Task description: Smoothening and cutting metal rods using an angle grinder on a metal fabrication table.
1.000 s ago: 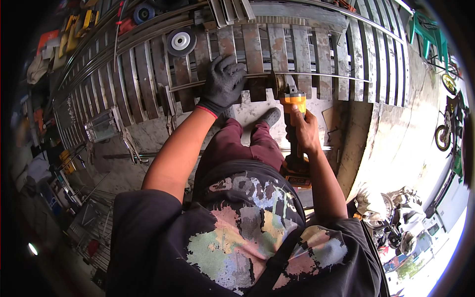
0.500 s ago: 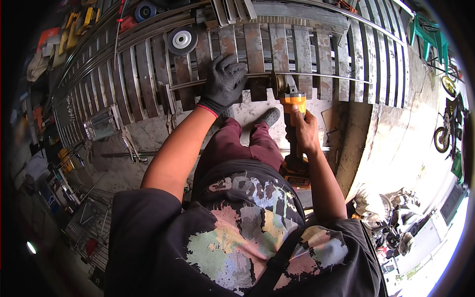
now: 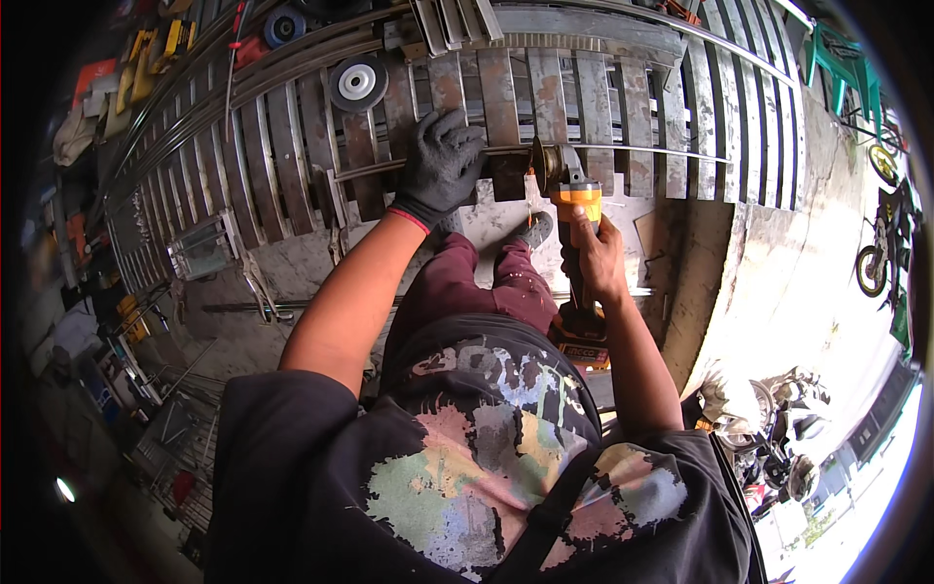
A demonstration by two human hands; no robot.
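Note:
A thin metal rod (image 3: 671,152) lies across the near part of the slatted metal bench (image 3: 498,102). My left hand (image 3: 443,165), in a dark glove with a red cuff edge, is closed over the rod with curled fingers. My bare right hand (image 3: 597,255) grips a yellow and black cordless angle grinder (image 3: 574,198) by its body, battery end toward me. The grinder's disc (image 3: 548,164) stands on edge against the rod, just right of my left hand. Orange sparks fall from that contact toward my shoe (image 3: 535,229).
A loose round abrasive disc (image 3: 358,82) rests on the slats beyond my left hand. Steel channel pieces (image 3: 457,21) and long bars lie at the far side. A clamp (image 3: 258,282) hangs off the bench's near edge. Green plastic furniture (image 3: 844,73) and motorbikes (image 3: 880,234) stand right.
Sparks now spray down from the grinder's disc at the rod; none showed before. Both hands and the grinder keep nearly the same place.

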